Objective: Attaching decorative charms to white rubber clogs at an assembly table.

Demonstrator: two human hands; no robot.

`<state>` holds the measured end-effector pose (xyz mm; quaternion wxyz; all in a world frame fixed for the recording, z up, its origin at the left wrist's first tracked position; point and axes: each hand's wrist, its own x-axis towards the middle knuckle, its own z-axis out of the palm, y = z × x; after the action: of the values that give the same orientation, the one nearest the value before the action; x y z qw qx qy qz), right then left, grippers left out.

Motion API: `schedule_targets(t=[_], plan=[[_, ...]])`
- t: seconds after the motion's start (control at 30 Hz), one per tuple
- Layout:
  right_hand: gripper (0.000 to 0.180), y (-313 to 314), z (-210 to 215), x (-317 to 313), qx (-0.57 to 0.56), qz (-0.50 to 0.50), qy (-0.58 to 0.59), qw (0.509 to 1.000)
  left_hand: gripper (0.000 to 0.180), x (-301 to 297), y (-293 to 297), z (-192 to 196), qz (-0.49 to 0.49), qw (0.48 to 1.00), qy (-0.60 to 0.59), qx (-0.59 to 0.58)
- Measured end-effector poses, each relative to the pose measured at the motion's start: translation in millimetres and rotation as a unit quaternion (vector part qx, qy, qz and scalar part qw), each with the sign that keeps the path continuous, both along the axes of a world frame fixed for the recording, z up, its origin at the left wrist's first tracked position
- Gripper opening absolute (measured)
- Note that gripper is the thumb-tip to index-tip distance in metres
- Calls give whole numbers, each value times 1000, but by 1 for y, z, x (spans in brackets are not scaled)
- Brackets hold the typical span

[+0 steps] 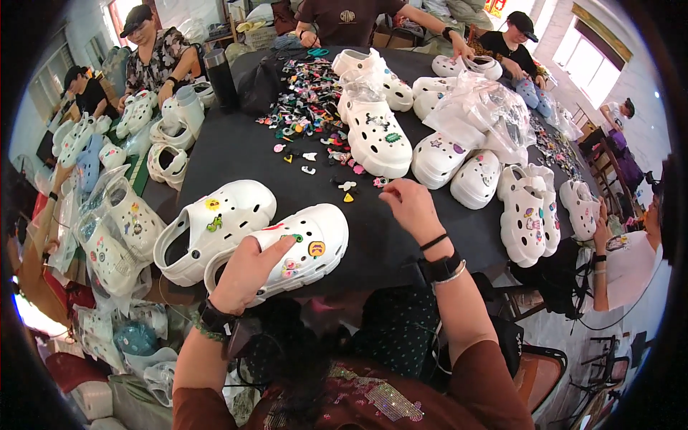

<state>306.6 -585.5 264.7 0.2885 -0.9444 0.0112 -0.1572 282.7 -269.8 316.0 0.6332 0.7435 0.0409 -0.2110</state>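
My left hand [251, 272] grips a white clog [326, 228] at the table's near edge, thumb on its upper. That clog carries an orange round charm [316, 248], a small green one and a pinkish one near my thumb. Just behind it stands another white clog [244, 201] with a yellow charm and a green dinosaur-like charm. My right hand [414, 208] is raised over the table to the right, fingers curled together; whatever they pinch, if anything, is too small to make out. Near its fingertips lie a yellow triangular charm [348, 198] and a white charm [347, 186].
A heap of colourful charms [308, 97] covers the table's far middle. White clogs [380, 136] stand beyond my right hand, some under clear plastic bags [494, 115]. More clogs stand at the right and bagged ones [129, 229] at the left. Several people work around the table.
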Motion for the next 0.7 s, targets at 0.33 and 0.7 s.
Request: schedule_targets(t=[0.33, 0.7], plan=[[18, -9, -18, 21, -193, -15, 18, 981, 48, -5, -8, 13, -55, 990, -66, 113], [38, -12, -22, 27, -213, 66, 22, 975, 32, -34, 39, 19, 2, 944, -296, 146]])
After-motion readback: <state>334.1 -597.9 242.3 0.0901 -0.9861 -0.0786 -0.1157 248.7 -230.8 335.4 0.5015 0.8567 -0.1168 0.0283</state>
